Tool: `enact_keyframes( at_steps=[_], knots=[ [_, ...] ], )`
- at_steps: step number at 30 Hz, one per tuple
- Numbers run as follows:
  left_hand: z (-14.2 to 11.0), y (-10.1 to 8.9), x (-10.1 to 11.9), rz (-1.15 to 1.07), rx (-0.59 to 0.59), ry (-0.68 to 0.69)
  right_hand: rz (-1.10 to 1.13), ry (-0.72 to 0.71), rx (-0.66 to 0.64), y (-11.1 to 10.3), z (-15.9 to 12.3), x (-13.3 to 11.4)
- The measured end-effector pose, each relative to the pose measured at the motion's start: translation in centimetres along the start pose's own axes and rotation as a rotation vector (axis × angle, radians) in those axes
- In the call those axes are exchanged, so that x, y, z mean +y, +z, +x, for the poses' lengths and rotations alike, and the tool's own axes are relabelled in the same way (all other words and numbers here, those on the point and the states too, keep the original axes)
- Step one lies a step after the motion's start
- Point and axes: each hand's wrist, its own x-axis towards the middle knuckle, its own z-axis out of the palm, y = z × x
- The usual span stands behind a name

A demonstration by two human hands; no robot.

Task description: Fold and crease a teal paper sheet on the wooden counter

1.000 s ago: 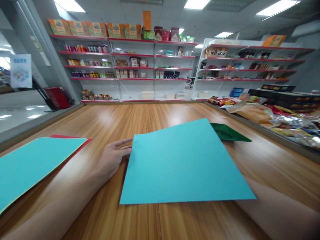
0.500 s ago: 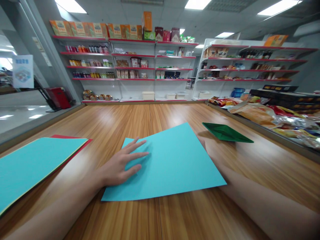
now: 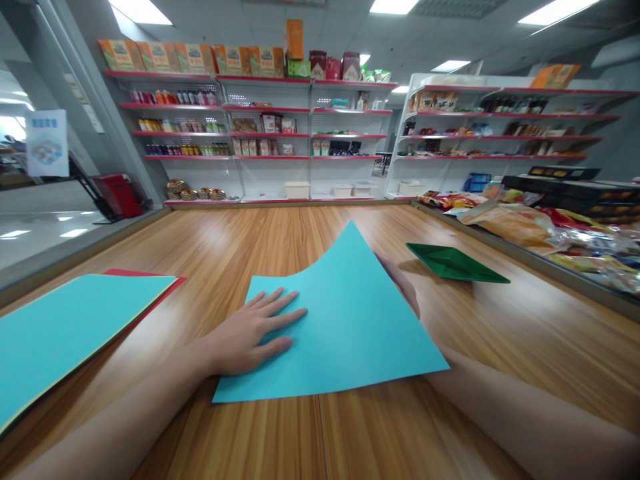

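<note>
A turquoise paper sheet (image 3: 345, 327) lies on the wooden table (image 3: 280, 247) in front of me. My left hand (image 3: 250, 331) rests flat on the sheet's left part, fingers spread. My right hand (image 3: 404, 285) is mostly hidden behind the sheet's right edge and holds it, lifting the far right corner so that the sheet curves upward. A folded green paper piece (image 3: 453, 261) lies on the table just to the right of that hand.
A stack of coloured paper (image 3: 65, 327), turquoise on top with red beneath, lies at the left. Snack bags (image 3: 520, 223) fill a bin along the table's right side. Store shelves (image 3: 260, 133) with goods stand behind the table.
My left hand moved from the sheet's left edge onto its surface and now lies flat. The sheet came down toward me, and its far right corner has risen in a curve.
</note>
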Motion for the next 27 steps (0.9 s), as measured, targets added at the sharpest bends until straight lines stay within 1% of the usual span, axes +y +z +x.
enact_keyframes(
  at_steps=[2, 3, 5, 7, 8, 11, 14, 16, 18, 21, 22, 23, 24, 27],
  knots=[
    [0.1, 0.1, 0.1, 0.022, -0.01, -0.003, -0.005, -0.098, -0.043, 0.0, -0.1, -0.3],
    [0.1, 0.1, 0.1, 0.027, -0.01, -0.004, -0.014, -0.147, -0.1, 0.0, -0.1, -0.5],
    [0.2, 0.2, 0.3, 0.028, 0.004, -0.005, -0.055, -0.214, -0.264, 0.1, -0.2, -1.0],
    [0.2, 0.4, 0.3, 0.029, 0.028, -0.001, -0.105, -0.25, -0.413, 0.3, -0.2, -1.4],
    [0.2, 0.5, 0.4, 0.031, 0.041, 0.004, -0.132, -0.262, -0.462, 0.4, -0.2, -1.5],
    [0.2, 0.8, 0.5, 0.027, 0.108, 0.035, -0.196, -0.274, -0.55, 0.8, -0.1, -1.5],
    [0.3, 1.0, 0.7, 0.003, 0.171, 0.076, -0.255, -0.241, -0.599, 1.0, -0.1, -1.2],
    [0.4, 0.8, 0.9, -0.031, 0.182, 0.094, -0.281, -0.224, -0.612, 1.1, -0.1, -1.0],
    [0.5, 0.5, 0.8, -0.12, 0.2, 0.094, -0.296, -0.217, -0.626, 1.0, -0.2, -0.9],
    [0.4, 0.2, 0.0, -0.304, 0.293, 0.025, -0.315, -0.198, -0.645, 1.0, -0.2, -0.9],
    [0.3, 0.1, -0.3, -0.326, 0.314, -0.008, -0.32, -0.189, -0.649, 0.9, -0.2, -0.9],
    [0.2, 0.1, -0.6, -0.31, 0.31, -0.031, -0.321, -0.179, -0.649, 0.9, -0.2, -0.9],
    [0.1, 0.2, -0.9, -0.259, 0.279, -0.047, -0.32, -0.17, -0.646, 0.9, -0.2, -0.8],
    [-0.1, 0.3, -0.9, -0.072, 0.141, -0.074, -0.299, -0.148, -0.633, 0.9, -0.3, -0.6]
  ],
)
